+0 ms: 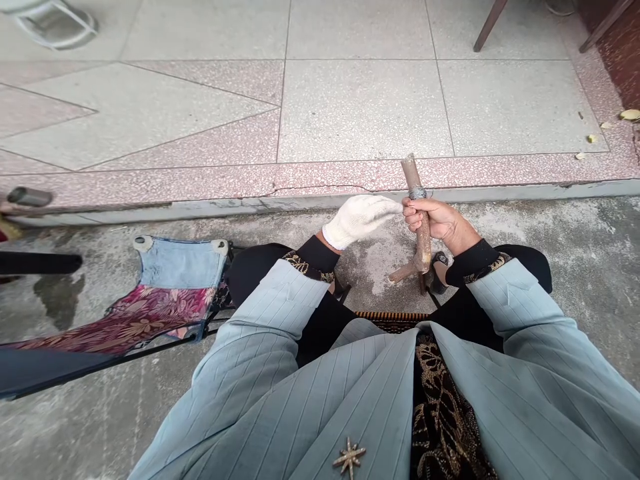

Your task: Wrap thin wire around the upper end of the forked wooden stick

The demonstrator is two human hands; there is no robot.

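My right hand (440,219), bare, is closed round a forked wooden stick (424,244) held roughly upright in front of my knees. Grey wire (417,193) is wound round the stick just above my fingers, with a short loose end at its right. The fork's stub points down and to the left. In a white knit glove, my left hand (363,219) reaches to the stick's left side, its fingers pressed together by my right fingertips. Whatever those gloved fingers pinch is too small or hidden to make out.
A low folding chair with denim and flowered cloth (165,300) stands at my left. Ahead runs the raised edge of a tiled step (320,207). A metal cup (30,196) lies on it at far left. Furniture legs (489,27) stand at upper right.
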